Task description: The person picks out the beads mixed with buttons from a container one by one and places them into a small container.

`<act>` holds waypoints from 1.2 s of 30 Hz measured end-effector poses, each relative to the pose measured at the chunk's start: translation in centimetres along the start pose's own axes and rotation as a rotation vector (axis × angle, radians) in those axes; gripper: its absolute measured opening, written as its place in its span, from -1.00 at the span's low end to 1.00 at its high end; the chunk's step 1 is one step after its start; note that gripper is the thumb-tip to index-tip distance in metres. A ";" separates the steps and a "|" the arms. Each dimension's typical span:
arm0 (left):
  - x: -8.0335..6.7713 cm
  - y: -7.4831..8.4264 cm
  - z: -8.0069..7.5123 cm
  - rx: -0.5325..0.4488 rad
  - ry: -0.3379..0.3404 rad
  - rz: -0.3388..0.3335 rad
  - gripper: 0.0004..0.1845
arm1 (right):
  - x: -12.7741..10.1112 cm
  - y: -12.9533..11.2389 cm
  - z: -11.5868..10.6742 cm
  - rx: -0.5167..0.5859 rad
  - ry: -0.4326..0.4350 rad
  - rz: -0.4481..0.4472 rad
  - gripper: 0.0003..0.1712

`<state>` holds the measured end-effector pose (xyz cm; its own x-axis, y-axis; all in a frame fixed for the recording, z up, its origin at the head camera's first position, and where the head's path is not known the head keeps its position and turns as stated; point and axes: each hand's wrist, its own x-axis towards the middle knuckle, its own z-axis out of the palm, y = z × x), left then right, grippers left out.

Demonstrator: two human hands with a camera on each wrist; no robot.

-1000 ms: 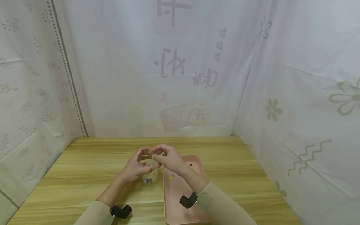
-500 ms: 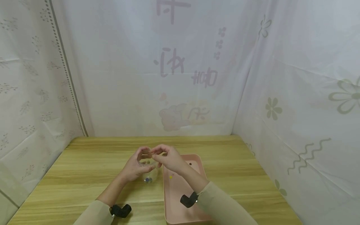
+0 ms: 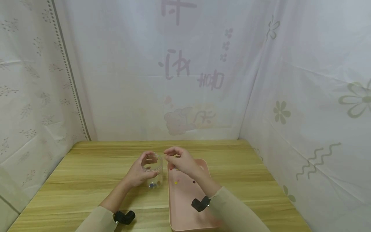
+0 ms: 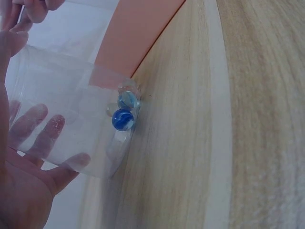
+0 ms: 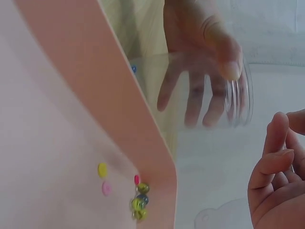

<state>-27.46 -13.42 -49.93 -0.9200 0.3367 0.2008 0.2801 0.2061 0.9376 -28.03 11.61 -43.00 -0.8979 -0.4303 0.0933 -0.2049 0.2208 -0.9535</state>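
Clear plastic jar (image 3: 152, 167), lidless and upright on the wooden table just left of the pink tray (image 3: 185, 206), gripped around its wall by the left hand (image 3: 139, 173), fingers showing through the clear side. Inside, at the bottom, a few glass marbles (image 4: 125, 109) bunched together, two of them blue. More marbles (image 5: 138, 198) lying loose in the pink tray, clustered against its rim with small yellow and pink pieces nearby. Right hand (image 3: 181, 162) raised just beside the jar's mouth, fingers loosely curled, holding nothing visible.

A left hand (image 4: 19, 186) grips a clear jar (image 4: 62, 119) standing on a wooden table (image 4: 228, 124). 2 blue marbles (image 4: 123, 119) lie inside; a pink tray (image 4: 138, 33) stands just beside.
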 end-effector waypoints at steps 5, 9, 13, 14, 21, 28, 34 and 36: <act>-0.1 0.2 0.0 -0.002 0.004 0.001 -0.16 | -0.4 0.5 -0.8 -0.018 0.030 0.025 -0.70; -0.2 0.3 0.0 -0.011 0.004 0.002 -0.16 | -0.6 1.0 -1.4 -0.034 0.041 0.039 -0.70; -0.3 0.2 0.0 -0.008 0.002 0.003 -0.16 | -0.8 1.9 -1.9 -0.052 0.059 0.048 -0.71; -0.3 0.1 0.0 -0.008 0.002 0.004 -0.16 | -0.8 2.2 -2.0 -0.058 0.067 0.050 -0.71; -0.4 -0.1 0.0 -0.004 0.004 0.019 -0.17 | -0.7 3.8 -2.8 -0.060 0.104 0.073 -0.73; -0.3 -0.1 -0.1 -0.008 -0.004 0.016 -0.17 | -0.3 4.8 -3.3 -0.061 0.112 0.097 -0.62; -0.3 -0.1 -0.1 -0.012 -0.003 0.015 -0.17 | 0.0 5.6 -3.3 -0.105 0.107 0.109 -0.55; -0.3 -0.1 0.0 -0.014 -0.002 0.014 -0.17 | 0.0 5.9 -3.2 -0.121 0.101 0.111 -0.56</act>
<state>-27.18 -13.60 -50.10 -0.9156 0.3409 0.2134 0.2890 0.1887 0.9386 -30.47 15.68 -47.70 -0.9507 -0.3091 0.0235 -0.1425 0.3684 -0.9187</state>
